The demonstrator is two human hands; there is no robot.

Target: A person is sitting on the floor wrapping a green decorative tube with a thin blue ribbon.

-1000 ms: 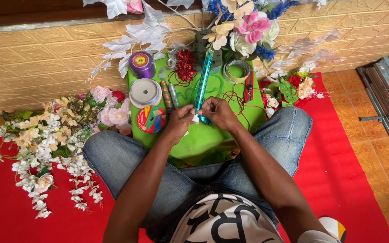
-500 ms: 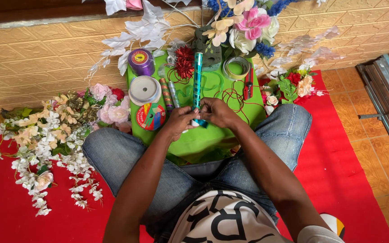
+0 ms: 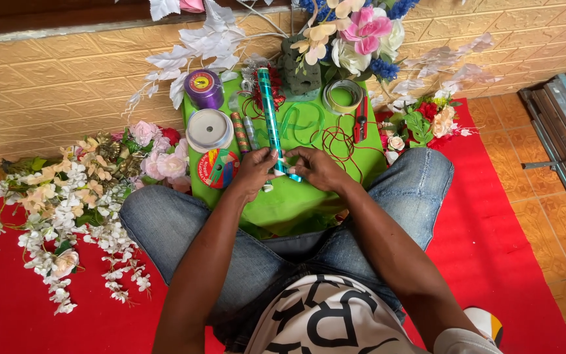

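Head camera looks down on a seated person whose left hand (image 3: 255, 172) and right hand (image 3: 318, 168) both close around the near end of a long, shiny teal foil-wrapped stick (image 3: 272, 121), fingers pinched tight on it just above the near edge of the bright green cloth-covered board (image 3: 276, 203) on the lap. The stick runs away from the body, its far end reaching toward the dark green foam block (image 3: 301, 69) that holds the pink and cream artificial flowers (image 3: 355, 33) at the board's far edge. With only the near end held, the long free end could swing and knock the purple ribbon spool (image 3: 204, 88) or the white tape reel (image 3: 209, 130) at the board's left edge. The loose red wire (image 3: 335, 141) coiled near the right edge may snag a wrist if the right hand drags across it. It looks as if a strip of foil is being worked at the fingertips, though they hide that spot; a slack pinch there would let the wrap loosen. The board rests on the knees, so a leg shift could tip things onto the red mat (image 3: 512, 262).
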